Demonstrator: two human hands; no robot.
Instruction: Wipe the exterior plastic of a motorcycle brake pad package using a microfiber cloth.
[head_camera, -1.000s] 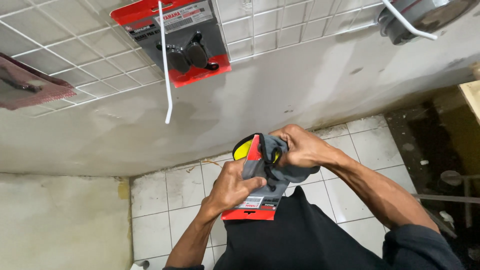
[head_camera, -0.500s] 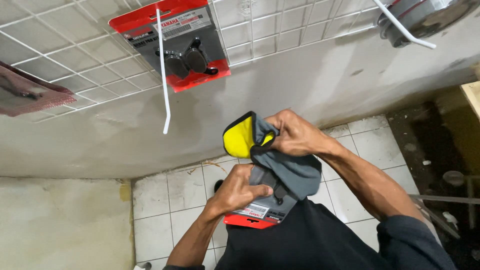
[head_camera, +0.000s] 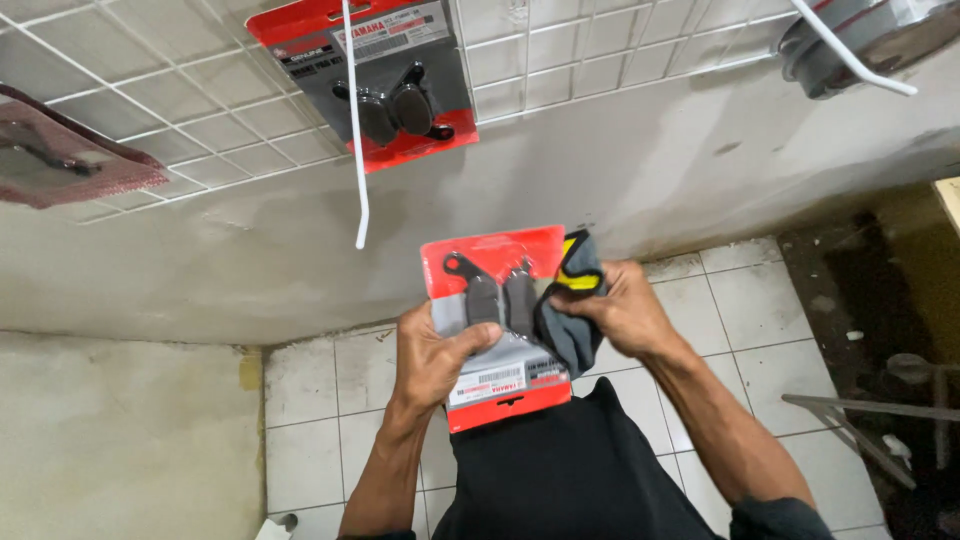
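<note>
The red-and-grey blister pack (head_camera: 495, 325) sits in front of the person's chest, face up toward the camera, with two dark pads showing under its clear bubble. The left hand (head_camera: 432, 350) grips it along the left edge, thumb curled over the front near the bubble and the remaining fingers hidden behind the card. The right hand (head_camera: 622, 312) is closed around a grey cloth with a yellow patch (head_camera: 572, 300), pressing it against the pack's right edge so that the cloth overlaps the card's corner.

To wipe the pack well, the left hand probably needs to keep the card flat and stiff, since thin backing bends under pressure. The cloth should likely travel across the clear bubble in full strokes, with the thumb shifted aside so no strip is missed beneath it. Light pressure seems wise; the plastic could dent or pop from the card.

Above, a matching pack (head_camera: 385, 75) hangs on a white hook (head_camera: 354, 130) from a white wire grid (head_camera: 180, 110) fixed against a grey plastered wall (head_camera: 650, 170). Below lies a white tiled floor (head_camera: 330, 420).
</note>
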